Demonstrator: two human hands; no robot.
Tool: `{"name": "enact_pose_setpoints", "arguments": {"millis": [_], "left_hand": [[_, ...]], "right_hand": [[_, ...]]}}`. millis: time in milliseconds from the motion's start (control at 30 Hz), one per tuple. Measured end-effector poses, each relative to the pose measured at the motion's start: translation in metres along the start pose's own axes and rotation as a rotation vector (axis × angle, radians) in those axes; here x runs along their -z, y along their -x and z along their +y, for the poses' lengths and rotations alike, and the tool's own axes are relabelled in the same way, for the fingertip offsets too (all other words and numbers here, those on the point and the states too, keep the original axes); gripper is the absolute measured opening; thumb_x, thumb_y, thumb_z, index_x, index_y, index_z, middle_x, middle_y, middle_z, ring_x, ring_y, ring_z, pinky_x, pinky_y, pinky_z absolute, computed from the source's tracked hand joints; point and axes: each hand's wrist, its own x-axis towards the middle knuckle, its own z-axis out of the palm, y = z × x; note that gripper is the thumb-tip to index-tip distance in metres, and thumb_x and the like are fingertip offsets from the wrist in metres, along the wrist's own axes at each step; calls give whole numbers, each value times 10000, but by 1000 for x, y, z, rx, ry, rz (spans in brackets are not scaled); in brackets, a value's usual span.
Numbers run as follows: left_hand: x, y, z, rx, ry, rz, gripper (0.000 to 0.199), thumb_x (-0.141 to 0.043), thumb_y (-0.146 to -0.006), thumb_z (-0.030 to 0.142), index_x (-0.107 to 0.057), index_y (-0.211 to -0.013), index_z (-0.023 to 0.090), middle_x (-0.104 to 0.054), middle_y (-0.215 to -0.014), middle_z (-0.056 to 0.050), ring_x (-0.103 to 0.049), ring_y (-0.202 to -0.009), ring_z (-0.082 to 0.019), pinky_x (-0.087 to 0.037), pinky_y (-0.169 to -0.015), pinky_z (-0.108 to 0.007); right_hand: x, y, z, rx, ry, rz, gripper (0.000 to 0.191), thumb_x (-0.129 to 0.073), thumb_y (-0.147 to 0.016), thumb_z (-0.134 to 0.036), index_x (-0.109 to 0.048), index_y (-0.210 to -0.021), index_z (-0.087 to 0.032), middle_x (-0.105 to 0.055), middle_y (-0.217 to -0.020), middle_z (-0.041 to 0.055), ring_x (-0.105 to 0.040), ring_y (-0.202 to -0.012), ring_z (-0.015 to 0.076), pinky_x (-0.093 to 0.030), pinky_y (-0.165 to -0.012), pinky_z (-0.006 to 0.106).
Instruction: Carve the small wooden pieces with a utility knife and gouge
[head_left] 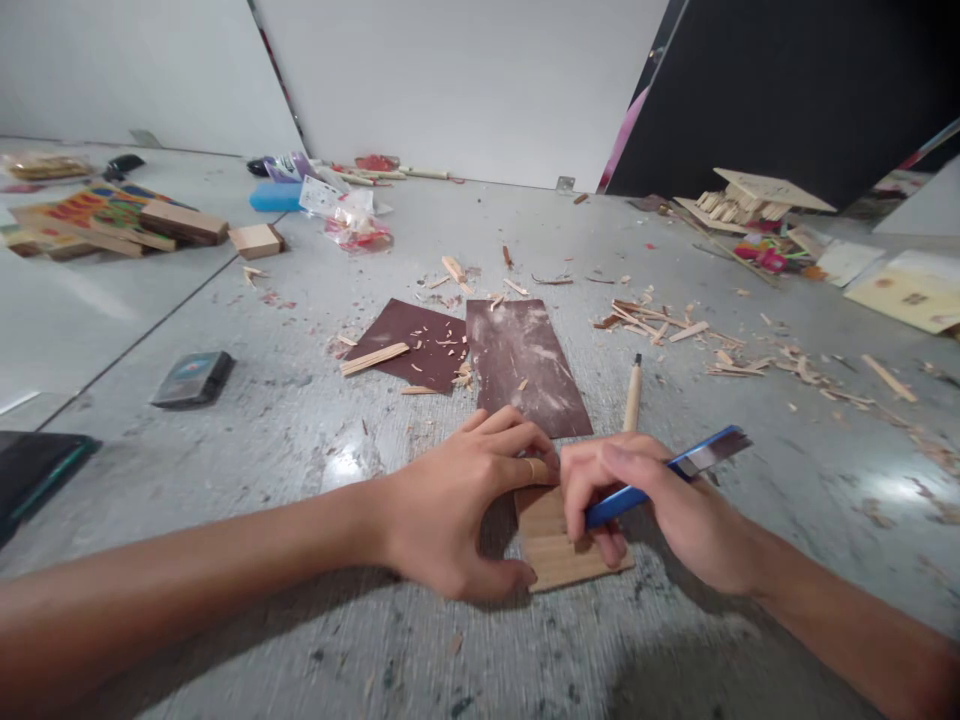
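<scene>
My left hand steadies a small flat wooden board on the table, thumb at its near left corner and fingers along its far edge. Curled around a blue utility knife, my right hand rests over the right side of the board. The knife slants, its metallic end up to the right; its lower end is hidden by my fingers at the wood. Just beyond my hands lie two brown sandpaper sheets, dusted with wood powder and shavings. A wooden-handled carving tool lies beyond my right hand.
Wood splinters are scattered across the grey table. A small dark box sits to the left, with wooden blocks farther back. Plastic packets lie at the back; a stack of wooden sticks stands at the right rear.
</scene>
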Motion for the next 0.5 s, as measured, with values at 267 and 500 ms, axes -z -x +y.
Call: {"name": "enact_pose_setpoints", "arguments": {"millis": [267, 500], "left_hand": [[-15, 4, 8, 60, -178, 49, 587, -801, -681, 624, -609, -992, 165, -576, -1046, -99, -507, -962, -294, -415, -857, -468], [-14, 2, 2, 41, -43, 21, 467, -791, -660, 373, -634, -1057, 182, -589, -1057, -72, -525, -969, -269, -433, -845, -423]], "right_hand": [[-2, -2, 2, -72, 85, 115, 572, -482, -1004, -588, -698, -721, -139, -540, -540, -2, -481, -456, 88, -374, -444, 197], [2, -2, 0, -76, -79, 63, 330, -494, -936, -356, -657, -738, -148, -648, -542, 33, -596, -450, 130, -452, -437, 203]]}}
